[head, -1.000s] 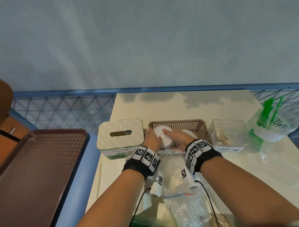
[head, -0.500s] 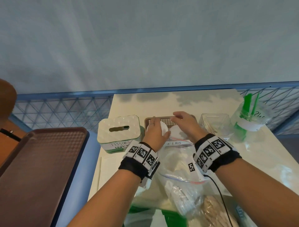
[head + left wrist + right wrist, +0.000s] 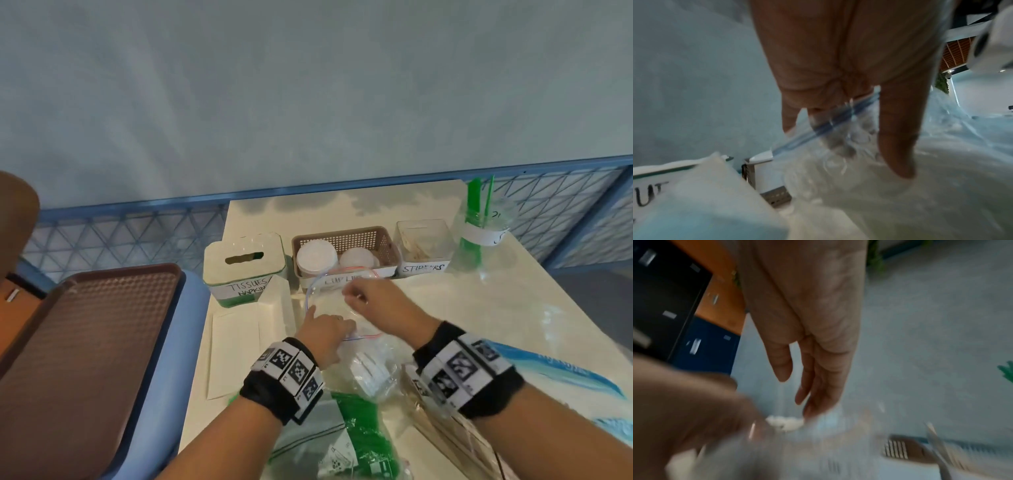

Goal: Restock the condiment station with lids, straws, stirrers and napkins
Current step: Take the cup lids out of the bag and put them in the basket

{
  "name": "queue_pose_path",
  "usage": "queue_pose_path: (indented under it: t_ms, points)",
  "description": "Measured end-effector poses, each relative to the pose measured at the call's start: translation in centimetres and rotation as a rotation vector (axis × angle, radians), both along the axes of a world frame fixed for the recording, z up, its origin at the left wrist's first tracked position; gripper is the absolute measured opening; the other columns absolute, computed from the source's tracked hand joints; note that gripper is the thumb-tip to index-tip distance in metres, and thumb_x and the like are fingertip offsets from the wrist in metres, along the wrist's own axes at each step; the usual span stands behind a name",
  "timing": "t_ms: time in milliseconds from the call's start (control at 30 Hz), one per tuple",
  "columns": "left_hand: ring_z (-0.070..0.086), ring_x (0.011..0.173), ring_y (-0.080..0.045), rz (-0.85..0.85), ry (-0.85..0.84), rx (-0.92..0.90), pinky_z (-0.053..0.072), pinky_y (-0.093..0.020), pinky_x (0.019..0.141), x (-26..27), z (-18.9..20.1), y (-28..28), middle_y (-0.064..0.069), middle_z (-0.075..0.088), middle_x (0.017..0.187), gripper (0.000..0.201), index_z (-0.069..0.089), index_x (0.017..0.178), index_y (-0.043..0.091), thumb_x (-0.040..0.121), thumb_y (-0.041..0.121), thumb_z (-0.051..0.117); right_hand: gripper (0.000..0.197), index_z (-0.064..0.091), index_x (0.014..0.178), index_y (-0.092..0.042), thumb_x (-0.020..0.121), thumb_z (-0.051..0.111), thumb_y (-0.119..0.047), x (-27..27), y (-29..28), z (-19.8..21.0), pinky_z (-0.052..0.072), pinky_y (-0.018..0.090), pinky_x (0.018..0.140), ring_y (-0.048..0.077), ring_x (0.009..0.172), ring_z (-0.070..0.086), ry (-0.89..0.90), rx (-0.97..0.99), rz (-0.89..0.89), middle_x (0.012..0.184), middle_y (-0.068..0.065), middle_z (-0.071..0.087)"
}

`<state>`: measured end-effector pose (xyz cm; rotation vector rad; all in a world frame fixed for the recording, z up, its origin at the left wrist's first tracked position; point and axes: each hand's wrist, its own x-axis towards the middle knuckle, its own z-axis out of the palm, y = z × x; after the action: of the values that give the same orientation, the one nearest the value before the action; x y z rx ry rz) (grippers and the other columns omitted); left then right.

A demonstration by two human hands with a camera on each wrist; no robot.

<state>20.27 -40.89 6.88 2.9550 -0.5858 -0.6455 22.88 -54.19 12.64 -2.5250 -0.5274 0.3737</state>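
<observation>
A brown basket labelled for cup lids holds white lids and clearer lids. In front of it lies a clear zip bag with its mouth toward the basket. My left hand pinches the bag's near zip edge; in the left wrist view the blue zip strip runs between thumb and fingers. My right hand pinches the bag's upper edge with curled fingers; the right wrist view is blurred. A tissue box, stirrer box and straw cup flank the basket.
Near the table's front lie a bag of green straws, a bag of white items, wooden stirrers and a flat white napkin pack. A blue-and-white package lies at the right. A brown tray sits at the left.
Both hands have drawn back from the basket, leaving the lids inside it. They now hold the zip bag in front of the basket.
</observation>
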Motion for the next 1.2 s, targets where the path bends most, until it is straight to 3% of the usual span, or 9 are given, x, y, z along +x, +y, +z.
queue_pose_path:
  t_ms: [200,367,467,567,667,733,900,1067,1200]
  points:
    - [0.056,0.109,-0.027,0.063,-0.11,0.082,0.026,-0.041,0.102,-1.2,-1.2,-0.9,-0.008,0.063,0.112,0.03,0.051,0.117,0.011,0.091,0.026,0.051,0.046,0.04,0.13,0.001,0.098,0.041,-0.033,-1.7,-0.2,-4.9,0.037,0.029,0.092,0.028,0.119,0.049,0.174,-0.284,-0.035,0.13,0.018,0.051]
    - [0.059,0.102,-0.031,0.137,-0.179,0.063,0.033,-0.039,0.096,-1.6,-2.3,-1.3,-0.01,0.064,0.109,0.028,0.039,0.12,0.005,0.093,0.01,0.041,0.074,0.021,0.144,-0.005,0.091,0.052,-0.044,-1.3,-0.9,-6.5,0.038,0.031,0.098,0.028,0.125,0.046,0.288,-0.256,-0.074,0.14,0.016,0.044]
    - [0.059,0.103,-0.032,0.219,-0.164,-0.014,0.035,-0.036,0.084,-1.7,-2.6,-1.8,-0.011,0.063,0.111,0.029,0.037,0.122,0.004,0.093,0.008,0.039,0.075,0.015,0.148,-0.013,0.091,0.05,-0.047,-1.1,-0.9,-7.0,0.038,0.033,0.101,0.029,0.129,0.041,0.345,-0.205,-0.094,0.146,0.014,0.036]
    - [0.059,0.099,-0.034,0.286,-0.129,-0.149,0.031,-0.033,0.073,-1.6,-2.7,-1.7,-0.016,0.063,0.108,0.024,0.04,0.117,0.001,0.093,0.007,0.038,0.072,0.013,0.149,-0.02,0.092,0.049,-0.044,-1.0,-1.0,-7.0,0.042,0.032,0.091,0.03,0.128,0.043,0.407,-0.154,-0.129,0.146,0.015,0.036]
    - [0.059,0.098,-0.034,0.255,-0.093,-0.218,0.035,-0.035,0.079,-1.6,-2.2,-1.5,-0.019,0.063,0.105,0.023,0.042,0.115,0.002,0.092,0.006,0.039,0.065,0.014,0.148,-0.018,0.094,0.045,-0.036,-0.9,-1.0,-7.6,0.038,0.034,0.1,0.032,0.127,0.043,0.389,-0.132,-0.183,0.143,0.019,0.039]
    - [0.057,0.102,-0.032,0.217,-0.063,-0.212,0.033,-0.036,0.092,-1.8,-1.9,-1.4,-0.017,0.063,0.108,0.026,0.044,0.116,0.003,0.09,0.005,0.042,0.063,0.015,0.148,-0.017,0.095,0.043,-0.036,-1.0,-0.9,-7.9,0.036,0.037,0.104,0.034,0.128,0.041,0.38,-0.115,-0.234,0.143,0.021,0.039]
    - [0.054,0.113,-0.027,0.183,0.014,-0.183,0.02,-0.044,0.113,-2.1,-2.4,-0.8,-0.007,0.06,0.12,0.031,0.046,0.118,0.007,0.088,0.012,0.051,0.085,0.01,0.148,-0.015,0.085,0.057,-0.048,-0.7,-1.2,-7.8,0.041,0.036,0.101,0.031,0.128,0.043,0.414,-0.066,-0.283,0.145,0.014,0.038]
    - [0.047,0.124,-0.021,0.164,0.052,-0.158,0.003,-0.051,0.115,-2.3,-2.2,-1.2,-0.002,0.051,0.131,0.036,0.048,0.122,0.011,0.089,0.022,0.055,0.076,0.018,0.145,-0.018,0.082,0.06,-0.03,-0.7,-1.2,-8.3,0.043,0.041,0.099,0.036,0.126,0.038,0.343,-0.081,-0.31,0.141,0.02,0.029]
    - [0.047,0.124,-0.02,0.165,0.054,-0.128,0.002,-0.052,0.116,-2.2,-2.2,-1.4,-0.003,0.05,0.131,0.033,0.049,0.122,0.013,0.09,0.021,0.053,0.096,0.007,0.148,-0.022,0.077,0.07,-0.035,-0.8,-1.4,-8.9,0.039,0.041,0.101,0.036,0.131,0.033,0.351,-0.135,-0.296,0.144,0.02,0.02]
